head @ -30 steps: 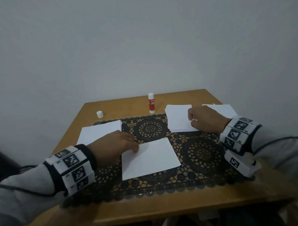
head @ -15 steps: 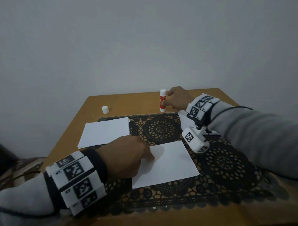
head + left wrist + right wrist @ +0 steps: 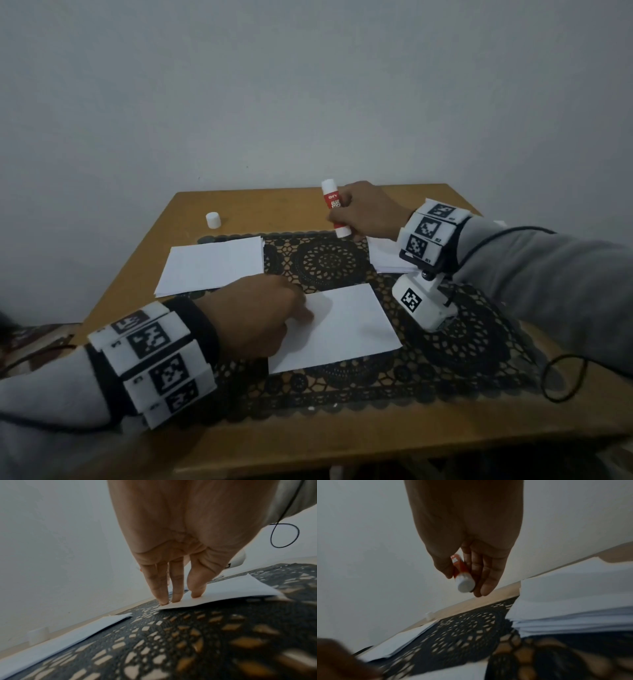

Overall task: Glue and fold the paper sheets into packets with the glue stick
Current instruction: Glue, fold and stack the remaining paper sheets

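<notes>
A red and white glue stick (image 3: 335, 213), tilted, is lifted off the worktop (image 3: 281, 209) at twelve o'clock, the right hand (image 3: 368, 212) with its grip clamped around it. At six o'clock, the left hand (image 3: 255, 317) presses straight fingertips (image 3: 176, 599) on a paper sheet (image 3: 346, 330) lying on a black lace mat (image 3: 462, 346).

The right hand (image 3: 368, 210) has left the paper stack, reached the table's far edge, and now grips the glue stick (image 3: 335, 213), lifted and tilted.
</notes>
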### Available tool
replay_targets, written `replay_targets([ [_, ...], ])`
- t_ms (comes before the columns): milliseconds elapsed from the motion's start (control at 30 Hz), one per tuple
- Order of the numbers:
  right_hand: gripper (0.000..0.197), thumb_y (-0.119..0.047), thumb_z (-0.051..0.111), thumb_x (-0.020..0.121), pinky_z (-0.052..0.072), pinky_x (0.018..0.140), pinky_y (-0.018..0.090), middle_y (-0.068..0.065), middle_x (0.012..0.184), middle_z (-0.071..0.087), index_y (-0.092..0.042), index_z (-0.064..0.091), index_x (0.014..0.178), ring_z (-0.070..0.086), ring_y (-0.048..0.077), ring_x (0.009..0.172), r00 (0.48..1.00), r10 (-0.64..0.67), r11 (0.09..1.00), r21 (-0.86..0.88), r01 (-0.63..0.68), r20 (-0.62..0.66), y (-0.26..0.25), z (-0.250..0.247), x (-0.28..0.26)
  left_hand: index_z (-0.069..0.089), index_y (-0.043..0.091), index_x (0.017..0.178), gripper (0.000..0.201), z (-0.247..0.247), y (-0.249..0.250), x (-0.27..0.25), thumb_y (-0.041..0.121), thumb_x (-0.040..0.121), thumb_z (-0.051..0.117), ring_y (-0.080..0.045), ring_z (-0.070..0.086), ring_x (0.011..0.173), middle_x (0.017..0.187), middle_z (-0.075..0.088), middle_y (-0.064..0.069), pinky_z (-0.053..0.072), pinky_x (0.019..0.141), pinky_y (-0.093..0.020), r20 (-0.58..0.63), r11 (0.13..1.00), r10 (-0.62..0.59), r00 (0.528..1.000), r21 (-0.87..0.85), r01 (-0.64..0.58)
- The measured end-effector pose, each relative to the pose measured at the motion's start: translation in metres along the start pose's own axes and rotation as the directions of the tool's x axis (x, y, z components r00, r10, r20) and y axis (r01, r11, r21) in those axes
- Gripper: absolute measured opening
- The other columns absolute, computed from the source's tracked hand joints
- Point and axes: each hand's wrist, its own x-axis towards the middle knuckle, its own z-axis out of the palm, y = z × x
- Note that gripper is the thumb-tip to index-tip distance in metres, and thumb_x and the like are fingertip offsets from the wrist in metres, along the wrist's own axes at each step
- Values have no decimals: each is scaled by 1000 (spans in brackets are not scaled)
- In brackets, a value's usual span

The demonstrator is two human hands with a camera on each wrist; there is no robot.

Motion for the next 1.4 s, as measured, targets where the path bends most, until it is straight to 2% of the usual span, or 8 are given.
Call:
replay_targets([
  [233,15,-27,67,90,48,46,25,6,60,63,-18,69,79,56,13,46,984,-159,987,-8,160,80,-9,-23,-63,41,30,143,53,6,0,-9,18,93,52,-12,27,139,153,31,4,23,116,-28,37,994,-71,997,-80,74],
  [367,21,-34,73,83,38,59,26,1,75,60,-14,66,81,52,13,63,988,-153,988,8,153,10,-4,-16,-82,26,32,149,54,10,13,-17,35,98,44,-18,27,130,146,25,-2,30,111,-33,50,994,-104,993,50,102],
  [533,23,-37,69,86,34,58,22,-3,85,59,-15,63,86,49,7,67,984,-177,983,-40,178,25,-17,4,-85,12,16,151,66,16,41,-24,38,97,42,-28,27,134,150,23,-11,34,111,-41,129,968,-158,979,218,127],
  [700,20,-32,69,87,34,55,22,-5,80,57,-16,58,85,51,9,68,967,-234,968,-73,242,97,-42,36,-77,28,12,147,57,12,41,-21,35,97,41,-27,49,114,132,46,-13,48,96,-40,70,961,-115,991,262,93],
  [933,14,-21,66,88,38,57,23,-3,79,56,-14,53,83,52,13,71,943,-281,953,-64,296,178,-60,61,-73,18,9,150,64,18,41,-17,35,98,45,-31,36,128,145,34,-17,44,101,-40,124,960,-128,984,264,92],
  [1100,31,-21,63,88,30,53,23,-7,72,50,-27,38,70,45,10,63,949,-257,949,-137,284,184,-59,55,-73,26,9,147,58,18,39,-18,35,98,43,-29,41,122,138,42,-15,47,96,-39,78,955,-93,993,289,66],
  [1233,19,-22,63,87,33,55,28,6,82,59,-16,47,77,48,18,70,962,-225,956,-155,249,154,-50,47,-75,28,10,146,56,16,39,-19,35,98,39,-30,43,117,133,46,-15,45,97,-41,59,946,-88,994,319,64],
  [1400,18,-25,63,87,36,59,27,4,85,59,-15,50,80,50,17,74,973,-189,966,-156,208,130,-38,35,-80,39,14,140,48,14,37,-20,38,97,37,-26,48,108,123,53,-12,48,91,-40,36,953,-74,997,296,61],
])
